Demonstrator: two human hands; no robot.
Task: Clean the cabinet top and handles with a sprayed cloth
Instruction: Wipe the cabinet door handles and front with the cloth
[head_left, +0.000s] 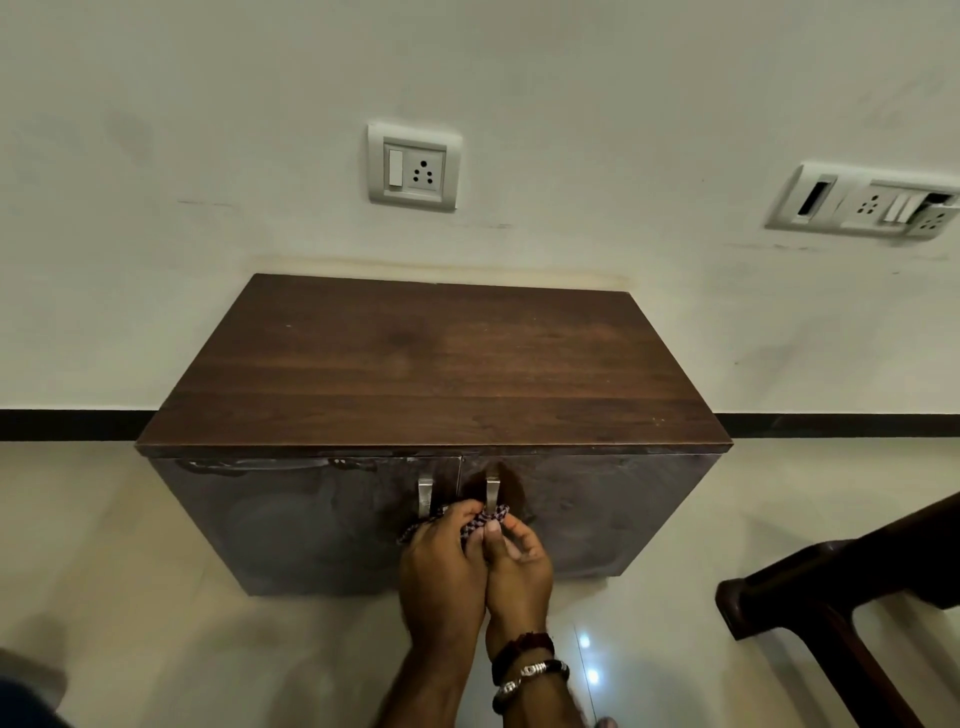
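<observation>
A low dark wooden cabinet stands against the wall, its brown top (436, 364) bare. Two metal handles hang side by side on the front doors: the left handle (425, 493) and the right handle (492, 491). A checked dark-and-white cloth (485, 519) is bunched at the lower ends of the handles. My left hand (441, 571) and my right hand (519, 564) are pressed together, both gripping the cloth against the right handle's lower end. Most of the cloth is hidden under my fingers. No spray bottle is in view.
Dark wooden furniture (841, 597) juts in at the lower right, close to the cabinet's right corner. A wall socket (414, 166) sits above the cabinet and another socket panel (867, 205) at the right. Glossy beige floor tiles (182, 597) surround the cabinet.
</observation>
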